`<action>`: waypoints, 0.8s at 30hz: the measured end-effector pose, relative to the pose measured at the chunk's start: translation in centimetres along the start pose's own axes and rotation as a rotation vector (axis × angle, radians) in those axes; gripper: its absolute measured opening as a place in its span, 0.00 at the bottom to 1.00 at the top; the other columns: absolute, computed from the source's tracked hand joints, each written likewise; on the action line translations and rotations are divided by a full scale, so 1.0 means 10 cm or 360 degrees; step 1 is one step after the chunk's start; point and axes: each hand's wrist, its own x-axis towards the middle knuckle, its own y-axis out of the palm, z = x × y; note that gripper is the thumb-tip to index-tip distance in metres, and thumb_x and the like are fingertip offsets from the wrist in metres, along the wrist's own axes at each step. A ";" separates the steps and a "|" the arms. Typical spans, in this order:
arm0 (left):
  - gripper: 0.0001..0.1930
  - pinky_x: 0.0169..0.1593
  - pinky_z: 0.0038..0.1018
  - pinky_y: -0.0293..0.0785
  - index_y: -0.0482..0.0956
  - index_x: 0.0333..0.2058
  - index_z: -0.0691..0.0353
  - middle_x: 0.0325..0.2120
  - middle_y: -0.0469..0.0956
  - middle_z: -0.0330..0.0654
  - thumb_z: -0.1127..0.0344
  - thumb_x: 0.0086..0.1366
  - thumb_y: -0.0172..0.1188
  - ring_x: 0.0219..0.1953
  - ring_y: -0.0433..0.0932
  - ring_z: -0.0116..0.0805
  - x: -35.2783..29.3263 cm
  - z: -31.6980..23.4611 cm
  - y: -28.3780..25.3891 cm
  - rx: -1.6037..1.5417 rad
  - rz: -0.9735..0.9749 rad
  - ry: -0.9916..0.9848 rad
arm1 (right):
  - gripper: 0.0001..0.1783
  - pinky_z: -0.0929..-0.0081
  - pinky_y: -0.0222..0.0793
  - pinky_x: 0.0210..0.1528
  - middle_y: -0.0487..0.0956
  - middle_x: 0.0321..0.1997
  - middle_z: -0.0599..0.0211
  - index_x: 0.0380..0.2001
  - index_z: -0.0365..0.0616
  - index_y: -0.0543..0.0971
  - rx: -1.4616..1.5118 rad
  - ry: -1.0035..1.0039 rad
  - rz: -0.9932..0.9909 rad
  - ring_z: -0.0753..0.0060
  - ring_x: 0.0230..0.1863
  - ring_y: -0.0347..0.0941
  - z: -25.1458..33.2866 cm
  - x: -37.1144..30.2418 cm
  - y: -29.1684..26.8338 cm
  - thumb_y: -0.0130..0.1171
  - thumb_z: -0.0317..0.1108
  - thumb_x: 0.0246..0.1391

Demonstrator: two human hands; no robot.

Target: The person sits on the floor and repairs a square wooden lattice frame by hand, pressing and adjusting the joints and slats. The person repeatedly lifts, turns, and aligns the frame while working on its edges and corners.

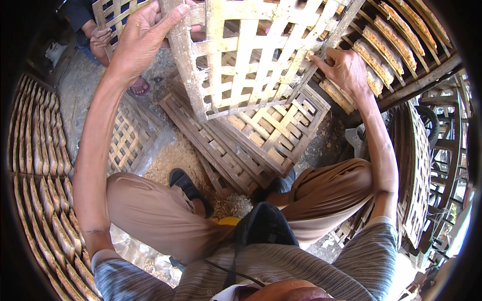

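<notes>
Holding a lattice frame [246, 44], cropped above, in left grip [143, 39] over far edge of stacked frames [275, 129]; cannot tell hold of right grip [346, 70], partly hidden.

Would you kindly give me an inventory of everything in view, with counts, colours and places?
lattice frame: one, pale wood, between the hands
frame stack: several, brown, floor ahead
floor frame: at least one, tan, left
left rack: many slats, brown, far left
crusted slats: several, orange-brown, upper right
right-hand frames: several, pale brown, right
crumbs: uncounted, tan, floor
another person's hand: one, upper left
sandals: two, dark, feet
trousers: one pair, brown, lower centre
left hand: one, gripping frame's upper left
right hand: one, frame's right edge
</notes>
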 end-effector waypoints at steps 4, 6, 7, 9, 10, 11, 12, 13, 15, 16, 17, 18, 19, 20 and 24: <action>0.26 0.56 0.37 0.86 0.77 0.61 0.62 0.53 0.83 0.44 0.47 0.76 0.58 0.53 0.86 0.35 0.02 0.01 0.05 -0.0063 -0.0034 0.0008 | 0.28 0.59 0.77 0.26 0.82 0.19 0.52 0.29 0.38 0.83 0.0076 0.0382 -0.0100 0.55 0.21 0.82 -0.05 -0.03 0.13 0.72 0.57 0.52; 0.26 0.55 0.37 0.86 0.77 0.61 0.63 0.53 0.83 0.45 0.48 0.77 0.57 0.52 0.86 0.35 0.02 -0.03 0.08 -0.0043 -0.0033 0.0023 | 0.28 0.58 0.77 0.26 0.82 0.19 0.51 0.30 0.36 0.83 0.0090 0.0393 -0.0267 0.55 0.21 0.83 -0.08 -0.05 0.28 0.70 0.56 0.52; 0.26 0.55 0.36 0.87 0.77 0.61 0.63 0.52 0.84 0.45 0.48 0.77 0.57 0.52 0.86 0.35 0.00 -0.04 0.08 -0.0023 -0.0037 0.0022 | 0.27 0.58 0.79 0.27 0.82 0.20 0.49 0.32 0.34 0.82 0.0076 0.0545 -0.0094 0.53 0.21 0.83 0.05 -0.01 0.20 0.67 0.54 0.52; 0.25 0.54 0.36 0.87 0.77 0.61 0.64 0.52 0.84 0.46 0.50 0.77 0.57 0.52 0.86 0.35 -0.01 -0.09 0.08 -0.0065 -0.0007 -0.0039 | 0.26 0.58 0.79 0.26 0.83 0.20 0.49 0.33 0.36 0.82 -0.0055 0.0508 -0.0117 0.52 0.22 0.84 0.07 0.03 0.26 0.67 0.53 0.52; 0.24 0.54 0.36 0.87 0.77 0.61 0.64 0.51 0.84 0.47 0.51 0.78 0.57 0.52 0.86 0.35 -0.01 -0.11 0.09 -0.0091 0.0006 -0.0065 | 0.25 0.58 0.79 0.26 0.83 0.20 0.49 0.33 0.37 0.83 -0.0127 0.0489 -0.0130 0.52 0.22 0.84 0.07 0.05 0.27 0.67 0.53 0.52; 0.23 0.54 0.36 0.87 0.77 0.60 0.65 0.51 0.84 0.48 0.52 0.78 0.57 0.52 0.86 0.35 -0.04 -0.13 0.14 -0.0149 -0.0035 -0.0043 | 0.23 0.57 0.79 0.26 0.84 0.21 0.50 0.33 0.39 0.83 -0.0097 0.0484 -0.0118 0.51 0.22 0.84 0.09 0.06 0.27 0.67 0.53 0.52; 0.23 0.53 0.36 0.87 0.77 0.60 0.65 0.50 0.84 0.48 0.54 0.78 0.57 0.52 0.86 0.35 -0.07 -0.15 0.21 -0.0206 -0.0077 -0.0022 | 0.23 0.57 0.79 0.26 0.84 0.21 0.50 0.32 0.40 0.83 -0.0084 0.0453 -0.0154 0.51 0.23 0.84 0.09 0.08 0.30 0.67 0.52 0.52; 0.22 0.53 0.36 0.88 0.77 0.60 0.66 0.50 0.84 0.49 0.55 0.78 0.57 0.51 0.86 0.35 -0.09 -0.16 0.26 -0.0265 -0.0117 0.0000 | 0.22 0.57 0.79 0.26 0.84 0.21 0.51 0.32 0.41 0.83 -0.0073 0.0423 -0.0189 0.51 0.23 0.84 0.10 0.11 0.32 0.67 0.52 0.53; 0.21 0.53 0.35 0.87 0.77 0.60 0.67 0.50 0.84 0.49 0.57 0.78 0.57 0.50 0.87 0.35 -0.09 -0.19 0.26 -0.0259 -0.0113 0.0027 | 0.21 0.57 0.79 0.25 0.84 0.21 0.52 0.31 0.42 0.83 -0.0152 0.0428 -0.0159 0.50 0.23 0.84 0.09 0.15 0.32 0.67 0.51 0.54; 0.20 0.53 0.34 0.87 0.77 0.59 0.67 0.49 0.85 0.49 0.58 0.78 0.57 0.50 0.87 0.35 -0.10 -0.19 0.27 -0.0258 -0.0107 0.0038 | 0.20 0.56 0.79 0.25 0.84 0.21 0.51 0.31 0.41 0.83 -0.0163 0.0425 -0.0147 0.49 0.23 0.84 0.09 0.15 0.33 0.66 0.50 0.55; 0.20 0.52 0.33 0.87 0.77 0.59 0.67 0.49 0.85 0.49 0.59 0.78 0.57 0.49 0.87 0.35 -0.11 -0.22 0.29 -0.0251 -0.0128 0.0024 | 0.20 0.56 0.78 0.25 0.83 0.21 0.50 0.31 0.40 0.83 -0.0172 0.0422 -0.0134 0.49 0.23 0.84 0.08 0.18 0.35 0.65 0.50 0.56; 0.19 0.52 0.33 0.87 0.77 0.59 0.67 0.48 0.85 0.50 0.59 0.78 0.57 0.48 0.87 0.35 -0.13 -0.26 0.31 -0.0244 -0.0148 0.0010 | 0.20 0.55 0.78 0.25 0.83 0.21 0.49 0.31 0.39 0.83 -0.0182 0.0419 -0.0122 0.48 0.23 0.84 0.07 0.19 0.37 0.64 0.49 0.57; 0.18 0.51 0.32 0.87 0.78 0.58 0.67 0.48 0.85 0.50 0.60 0.78 0.57 0.47 0.88 0.35 -0.15 -0.30 0.33 -0.0238 -0.0170 -0.0001 | 0.19 0.54 0.78 0.26 0.83 0.21 0.48 0.31 0.38 0.83 -0.0182 0.0395 -0.0122 0.47 0.23 0.84 0.07 0.19 0.39 0.63 0.47 0.58; 0.18 0.50 0.31 0.87 0.78 0.58 0.67 0.47 0.85 0.50 0.60 0.78 0.57 0.46 0.88 0.35 -0.17 -0.32 0.36 -0.0225 -0.0123 0.0073 | 0.19 0.54 0.78 0.26 0.83 0.22 0.47 0.31 0.37 0.82 -0.0181 0.0370 -0.0121 0.46 0.23 0.83 0.07 0.19 0.44 0.62 0.45 0.59; 0.15 0.46 0.28 0.87 0.80 0.54 0.67 0.44 0.86 0.50 0.63 0.77 0.58 0.43 0.88 0.35 -0.28 -0.46 0.50 -0.0265 -0.0036 0.0268 | 0.16 0.51 0.78 0.27 0.83 0.24 0.43 0.32 0.33 0.81 -0.0117 0.0346 -0.0176 0.44 0.24 0.84 0.16 0.19 0.54 0.58 0.38 0.61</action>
